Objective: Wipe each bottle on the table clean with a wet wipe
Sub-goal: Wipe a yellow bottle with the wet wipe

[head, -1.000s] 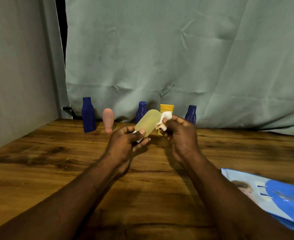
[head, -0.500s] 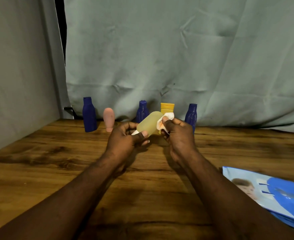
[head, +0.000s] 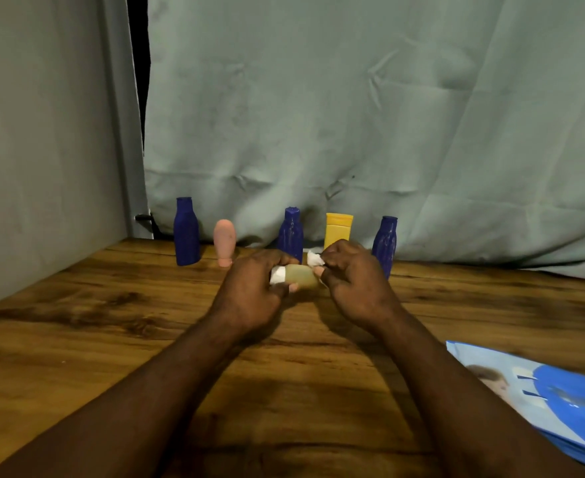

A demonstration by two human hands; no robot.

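Head view, looking down and across a brown wooden table [head: 111,322]. Both forearms enter from the bottom edge and meet mid-frame.

The left hand [head: 249,291] grips a pale yellow translucent plastic bottle [head: 301,277], held lying roughly level just above the table. Its fingers curl round the white-capped end, so the cap is half covered. The right hand [head: 356,284] sits at the bottle's other end, fingers curled and pinching a crumpled white wet wipe [head: 315,259]. Only a small tuft of the wipe shows above the knuckles; the rest is buried in the hand. Whether the wipe touches the bottle cannot be made out, and both hands are slightly blurred.

Back row, all upright against a grey-green cloth backdrop [head: 353,115]:
- tall dark blue plastic bottle [head: 186,232], far left, fully visible
- rounded pink bottle [head: 224,241] just beside it
- middle dark blue bottle [head: 290,234], base hidden behind the left hand
- flat yellow tube [head: 338,227], lower part hidden behind the right hand
- right dark blue bottle [head: 385,241], lower left edge covered by the right hand's knuckles

Lower right: a blue plastic wipes pack [head: 543,391] lies flat, cut off by the frame edge, its print too blurred to read
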